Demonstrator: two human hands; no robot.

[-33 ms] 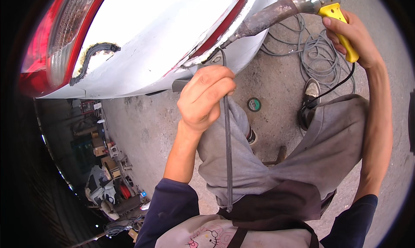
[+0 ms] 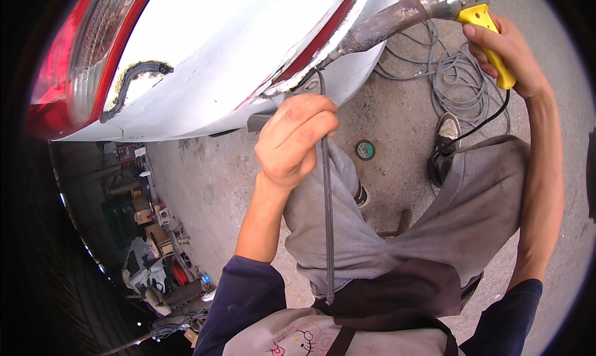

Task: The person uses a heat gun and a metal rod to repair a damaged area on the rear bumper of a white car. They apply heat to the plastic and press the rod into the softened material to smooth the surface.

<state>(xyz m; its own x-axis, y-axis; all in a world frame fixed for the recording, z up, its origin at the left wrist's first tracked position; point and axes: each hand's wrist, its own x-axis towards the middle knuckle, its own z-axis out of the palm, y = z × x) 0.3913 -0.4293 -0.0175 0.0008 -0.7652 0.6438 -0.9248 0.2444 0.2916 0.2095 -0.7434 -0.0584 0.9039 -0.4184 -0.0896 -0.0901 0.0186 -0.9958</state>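
My right hand (image 2: 506, 54) grips the yellow handle of a hot-air gun (image 2: 391, 23) at the upper right. The gun's stained metal nozzle slants down left, its tip at the edge of a white car bumper (image 2: 211, 51). Pinched in my left hand (image 2: 295, 138) is a thin dark grey plastic rod (image 2: 328, 219). Its upper end bends over to the bumper edge beside the nozzle tip, and the rest hangs down before my lap. Whether nozzle and rod touch, I cannot tell. A ridged dark bead (image 2: 133, 86) runs along the bumper near the tail light (image 2: 93, 51).
A coiled grey cable (image 2: 459, 82) lies on the concrete floor at right, near my shoe (image 2: 448, 129). A round green-and-black disc (image 2: 365, 150) sits between my feet. Boxes (image 2: 159, 238) and assorted parts line the left side.
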